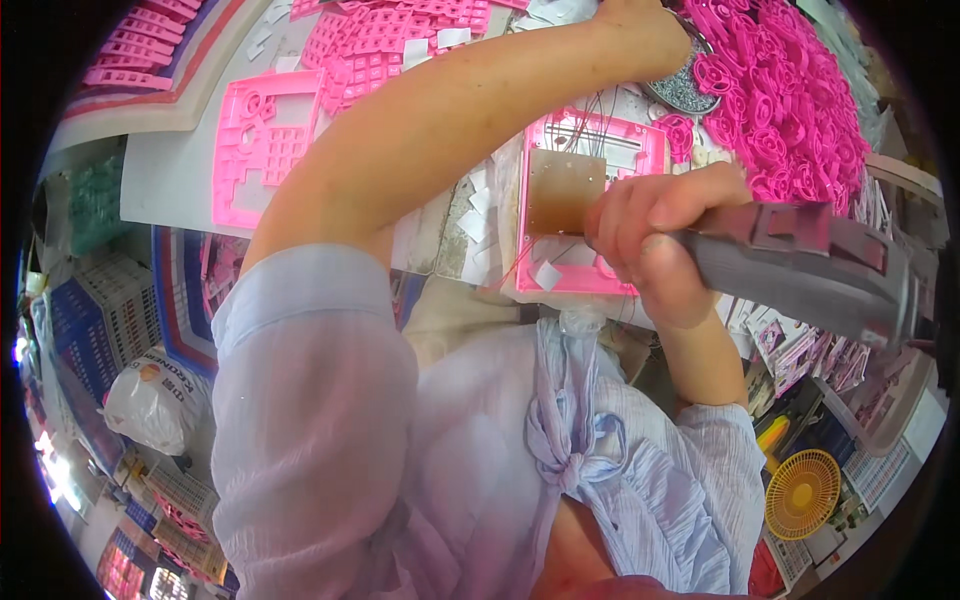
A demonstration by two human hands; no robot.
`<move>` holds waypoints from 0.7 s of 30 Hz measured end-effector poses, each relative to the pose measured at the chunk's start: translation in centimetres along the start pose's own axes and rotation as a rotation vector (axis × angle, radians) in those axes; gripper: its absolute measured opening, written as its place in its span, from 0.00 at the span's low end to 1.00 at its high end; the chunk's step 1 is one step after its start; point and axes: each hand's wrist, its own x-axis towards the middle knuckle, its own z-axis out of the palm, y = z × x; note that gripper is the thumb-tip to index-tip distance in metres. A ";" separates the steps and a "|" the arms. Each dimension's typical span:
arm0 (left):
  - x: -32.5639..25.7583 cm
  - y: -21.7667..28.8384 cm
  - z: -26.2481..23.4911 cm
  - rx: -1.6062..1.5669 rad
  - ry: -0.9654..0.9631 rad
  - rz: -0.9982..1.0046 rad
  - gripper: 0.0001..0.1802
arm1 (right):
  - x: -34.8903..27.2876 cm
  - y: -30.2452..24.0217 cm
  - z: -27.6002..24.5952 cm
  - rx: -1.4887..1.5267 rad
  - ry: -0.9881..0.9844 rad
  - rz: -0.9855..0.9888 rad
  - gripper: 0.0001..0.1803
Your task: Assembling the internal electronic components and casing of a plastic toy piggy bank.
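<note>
My right hand (670, 235) is closed round the front end of a grey electric screwdriver (800, 270), which lies nearly level and points left. Its tip is hidden behind my fingers, over a brown circuit board (565, 190). This board sits inside a pink plastic casing (570, 278), with thin dark wires (590, 118) above it. My left arm stretches across to the far side, and my left hand (648, 42) is at a round metal dish of small silvery screws (690, 90). The fingers of that hand are turned away and hidden.
A big heap of pink ring-shaped parts (780, 110) lies at the far right. Pink keypad pieces (355, 50) and another pink casing (232, 150) are on the left. Small white squares (474, 222) are scattered between. A yellow basket (803, 494) stands lower right.
</note>
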 end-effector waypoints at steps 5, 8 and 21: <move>-1.7 -1.3 -2.2 -0.087 0.182 -0.001 0.10 | 0.5 -0.1 -0.1 -0.109 -0.195 -0.009 0.13; -5.9 -1.0 -5.5 -0.205 0.379 0.002 0.10 | 0.1 0.3 0.5 -0.069 -0.156 0.007 0.12; -24.0 5.2 -6.1 -0.884 0.237 -0.290 0.07 | 3.0 -2.1 -0.1 0.111 -0.152 -0.092 0.13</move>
